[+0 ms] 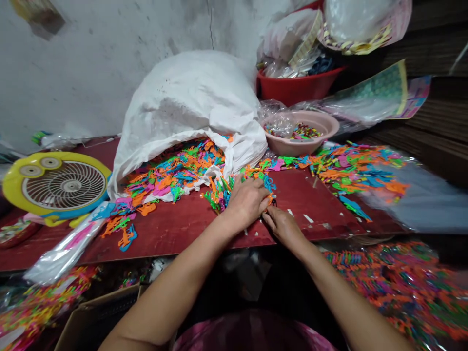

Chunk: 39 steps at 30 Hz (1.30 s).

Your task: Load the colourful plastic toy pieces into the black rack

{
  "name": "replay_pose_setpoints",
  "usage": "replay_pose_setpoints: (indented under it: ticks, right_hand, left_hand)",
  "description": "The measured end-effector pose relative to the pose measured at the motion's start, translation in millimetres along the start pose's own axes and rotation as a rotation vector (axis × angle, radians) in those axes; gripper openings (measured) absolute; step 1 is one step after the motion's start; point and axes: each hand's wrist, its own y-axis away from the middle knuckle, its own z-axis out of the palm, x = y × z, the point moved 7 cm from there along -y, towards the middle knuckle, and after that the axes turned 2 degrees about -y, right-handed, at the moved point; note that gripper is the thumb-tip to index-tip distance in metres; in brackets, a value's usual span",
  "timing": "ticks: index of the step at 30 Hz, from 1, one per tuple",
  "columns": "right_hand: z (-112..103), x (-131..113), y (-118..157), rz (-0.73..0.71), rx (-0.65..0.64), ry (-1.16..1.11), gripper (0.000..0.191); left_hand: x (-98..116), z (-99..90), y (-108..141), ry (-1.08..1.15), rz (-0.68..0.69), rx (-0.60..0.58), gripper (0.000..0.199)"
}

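Over a small heap of colourful plastic pieces on the red table, my left hand is bent with its fingers curled down; what they hold is hidden. Close on its right, my right hand has its fingers pinched together at an orange bit by the left fingertips, too small to make out. Behind them a large white sack lies open towards me, spilling orange, blue, green and pink plastic pieces. More such pieces are piled on the table at the right.
A yellow fan stands at the left, near a clear plastic bag. Behind at the right are a pink bowl of small pieces and a red basin with bags. A cardboard box sits below the table's edge.
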Motion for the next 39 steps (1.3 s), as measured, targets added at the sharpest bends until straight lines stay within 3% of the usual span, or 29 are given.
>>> replay_pose_setpoints:
  ticks: [5,7,11,13,15,18,21,25,29,31,34,39]
  right_hand:
    - [-5,-8,2,-0.002,-0.023,-0.055,0.019]
    - [-11,-10,7,-0.015,-0.018,-0.104,0.016]
    - [-28,4,24,0.023,0.034,-0.184,0.023]
    - [-39,16,31,0.058,0.071,-0.124,0.025]
    - [-49,26,35,0.092,0.132,0.000,0.025]
    - [-52,26,33,0.092,0.148,0.200,0.026]
    - [-40,14,28,0.059,0.088,0.353,0.025]
    - [-17,-8,30,0.046,0.059,0.421,0.020]
    - [1,-35,41,-0.022,0.034,0.367,0.017]
    - [-1,-40,43,-0.092,-0.004,0.271,0.019]
    - [-35,-10,35,-0.066,0.054,0.162,0.024]
    - [-139,113,11,0.279,0.360,0.351,0.026]
  left_hand:
    - [1,-3.2,0,-0.009,-0.046,-0.025,0.015]
    - [5,-8.1,6,-0.011,-0.057,0.018,0.013]
    - [20,-17.7,39,0.016,-0.072,0.357,0.024]
    - [25,-3.9,61,0.056,-0.110,0.459,0.022]
    - [28,26.0,74,0.107,-0.146,0.403,0.021]
    - [25,72.3,82,0.069,-0.217,0.227,0.033]
    - [16,96.0,82,-0.048,-0.284,0.096,0.041]
    - [2,97.7,87,-0.123,-0.345,0.039,0.030]
    - [-15,85.3,104,-0.147,-0.400,0.110,0.019]
    - [-23,78.8,115,-0.162,-0.405,0.156,0.018]
    - [-33,71.6,132,-0.143,-0.411,0.242,0.018]
    - [-41,71.4,151,-0.071,-0.510,0.373,0.020]
